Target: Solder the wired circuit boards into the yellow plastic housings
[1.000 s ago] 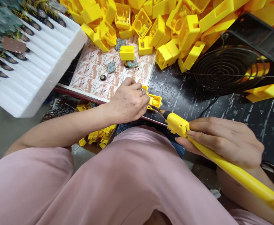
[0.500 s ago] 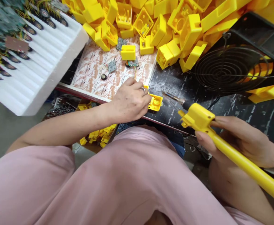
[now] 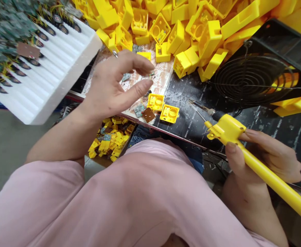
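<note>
left hand (image 3: 111,85) lifted off yellow casing (image 3: 169,113)

Black bench mat (image 3: 191,118) under two small yellow housings (image 3: 163,108), printed sheet (image 3: 163,77), heaped yellow casings (image 3: 191,31), black fan (image 3: 253,77).

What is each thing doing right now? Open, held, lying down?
Left hand: raised, fingers spread, empty.
Right hand: gripping the soldering iron, tip off the bench.
Two small housings: lying open side up.
Fan: tilted; spinning unclear.
Foam tray: partly loaded.
</note>
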{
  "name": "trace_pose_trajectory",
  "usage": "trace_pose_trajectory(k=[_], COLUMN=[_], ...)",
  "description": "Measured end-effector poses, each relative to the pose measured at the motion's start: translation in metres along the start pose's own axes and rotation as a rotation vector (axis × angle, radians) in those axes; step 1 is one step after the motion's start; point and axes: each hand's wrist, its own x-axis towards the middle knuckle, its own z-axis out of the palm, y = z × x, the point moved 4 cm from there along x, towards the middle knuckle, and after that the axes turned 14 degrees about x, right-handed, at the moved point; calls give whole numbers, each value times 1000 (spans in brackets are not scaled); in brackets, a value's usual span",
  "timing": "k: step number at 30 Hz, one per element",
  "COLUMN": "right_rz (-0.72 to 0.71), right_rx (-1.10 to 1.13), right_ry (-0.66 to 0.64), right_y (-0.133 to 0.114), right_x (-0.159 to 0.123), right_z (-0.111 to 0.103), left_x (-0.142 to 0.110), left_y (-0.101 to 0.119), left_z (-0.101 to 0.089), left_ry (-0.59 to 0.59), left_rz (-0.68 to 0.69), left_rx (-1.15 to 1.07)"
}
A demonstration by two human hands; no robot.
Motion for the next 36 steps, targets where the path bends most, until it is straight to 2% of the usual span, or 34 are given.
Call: trace_pose_trajectory(k=[2, 4, 5, 7, 10, 13, 14, 15, 18, 19, 21, 23, 24, 28, 30, 33, 36], right_rz=[-85, -127, -137, -148, -152, -216, -231, -238, -235, -243, -240, -228, -222, -192, -181, -152, -129], right_rx=[-37, -40, -31, -19, -2, -49, -69, -77, -30, -14, 9, 77, 104, 117, 99, 51, 37], right_ry=[93, 115, 109, 99, 123, 187, 149, 65, -229, -255, -228, -234, -286, -403, -519, -679, -750], right_y=[-8, -11, -12, -12, -13, -19, -22, -25, -31, -33, -34, -32, -30, -14, -2, 16, 26], right_x=[4, 6, 7, 7, 7, 13, 18, 23, 37, 41, 48, 53, 56, 73, 81, 86, 85], right_z=[0, 3, 5, 10, 18, 29, 35, 43, 69, 77, 96, 123, 140, 205, 229, 250, 254], left_x=[-7, -20, -28, -40, -55, -65, -67, -68, -70, -73, -79, -85, -87, -85, -86, -101, -136], left_y=[3, 13, 19, 27, 28, 17, 11, 2, -29, -39, -56, -66, -69, -63, -57, -59, -84], left_z=[18, 48, 62, 81, 86, 77, 71, 65, 47, 43, 36, 33, 34, 43, 47, 42, 24], left_ry=[-74, -136, -129, -25, 151, 265, 307, 343, 402, 389, 349, 336, 340, 384, 396, 370, 217], left_rz=[126, 325, 394, 472, 580, 676, 651, 560, 47, -139, -427, -624, -696, -766, -755, -724, -732], left_rx=[53, 192, 286, 363, 299, 115, 16, -118, -548, -666, -876, -1051, -1119, -1245, -1317, -1411, -1326])
